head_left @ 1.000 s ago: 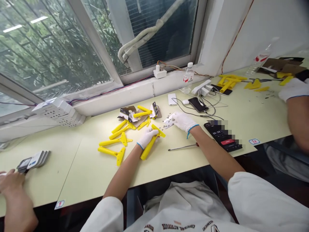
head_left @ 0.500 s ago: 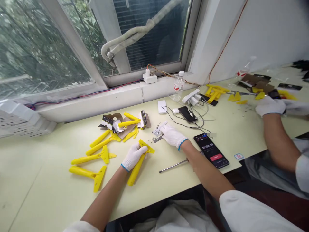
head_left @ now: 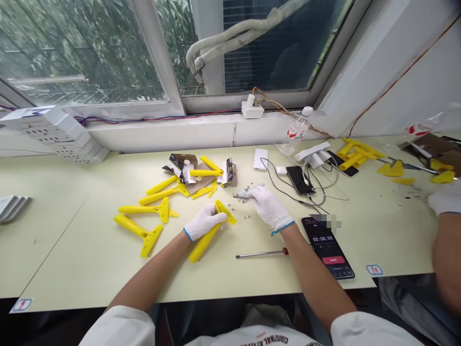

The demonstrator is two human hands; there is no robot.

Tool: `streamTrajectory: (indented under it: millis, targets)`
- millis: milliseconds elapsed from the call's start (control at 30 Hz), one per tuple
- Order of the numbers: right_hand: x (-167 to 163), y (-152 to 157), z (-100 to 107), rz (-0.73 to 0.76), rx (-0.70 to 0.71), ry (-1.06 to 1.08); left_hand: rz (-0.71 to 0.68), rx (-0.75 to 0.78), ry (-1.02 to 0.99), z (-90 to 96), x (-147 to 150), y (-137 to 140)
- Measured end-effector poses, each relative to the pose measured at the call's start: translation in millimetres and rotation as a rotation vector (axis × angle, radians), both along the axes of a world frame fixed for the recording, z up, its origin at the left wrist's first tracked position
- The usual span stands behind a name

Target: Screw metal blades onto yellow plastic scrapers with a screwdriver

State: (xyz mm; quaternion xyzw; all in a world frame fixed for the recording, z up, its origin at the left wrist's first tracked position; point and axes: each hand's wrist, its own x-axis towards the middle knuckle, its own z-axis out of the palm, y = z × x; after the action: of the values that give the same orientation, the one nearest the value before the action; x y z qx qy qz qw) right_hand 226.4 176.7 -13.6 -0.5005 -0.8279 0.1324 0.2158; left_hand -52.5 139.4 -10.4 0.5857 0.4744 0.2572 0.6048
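Note:
My left hand [head_left: 205,222], in a white glove, is closed around the neck of a yellow scraper [head_left: 206,242], its wide head up by my thumb. The scraper's handle slants down toward the table's front. To the right, my gloved right hand [head_left: 270,207] reaches down with its fingertips pinched at a thin metal plate [head_left: 240,196]; the fingers partly cover it. More metal plates [head_left: 254,187] lie under and beside these fingertips. Small screws [head_left: 247,217] are scattered around them. In front of my right hand lies a screwdriver [head_left: 261,254], its handle partly behind my forearm.
Several yellow scraper bodies [head_left: 142,209] lie at left, near opened packaging [head_left: 187,168]. A phone showing a timer [head_left: 329,250] rests right of my forearm. Behind are a power bank [head_left: 260,159], cables, another phone [head_left: 300,180] and a bottle [head_left: 295,132]. A co-worker's gloved hand [head_left: 444,198] is far right.
The view has swung right and levelled. My right fingers have drawn the dark metal plate off its spot toward the other plates, uncovering screws. My left hand keeps its hold on the scraper.

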Motion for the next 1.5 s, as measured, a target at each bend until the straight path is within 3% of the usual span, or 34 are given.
streamTrajectory:
  millis: [133,300,400,500,633,733,867,1033,1233,1500]
  targets:
    - [-5,-6,14,-0.068,-0.116,0.46,-0.06,-0.043,-0.136,-6.8,-3,4]
    - [-16,-18,19,-0.081,-0.495,1.115,-0.093,-0.084,-0.197,-11.7,-6,7]
    - [-24,-24,17,-0.072,-0.717,1.289,-0.119,-0.099,-0.204,-9.8,-5,3]
    - [-34,-31,14,-0.043,-0.852,1.195,-0.216,-0.174,-0.208,-7.5,-5,-4]
    - [-50,-43,14,-0.005,-0.905,0.956,-0.348,-0.228,-0.162,-3.3,-5,-15]
    - [-59,-52,13,-0.007,-0.811,0.869,-0.353,-0.195,-0.124,0.6,-4,-20]
    - [-66,-59,9,-0.054,-0.585,0.693,-0.377,-0.133,-0.077,3.2,-3,-22]
    - [-68,-64,4,0.018,-0.422,0.584,-0.355,-0.1,-0.038,3.1,0,-25]
    - [-66,-65,9,0.03,-0.531,0.582,-0.325,-0.102,-0.035,5.8,4,-29]
    - [-77,-61,16,-0.03,-0.482,0.516,-0.233,-0.147,-0.148,-7.4,11,-25]
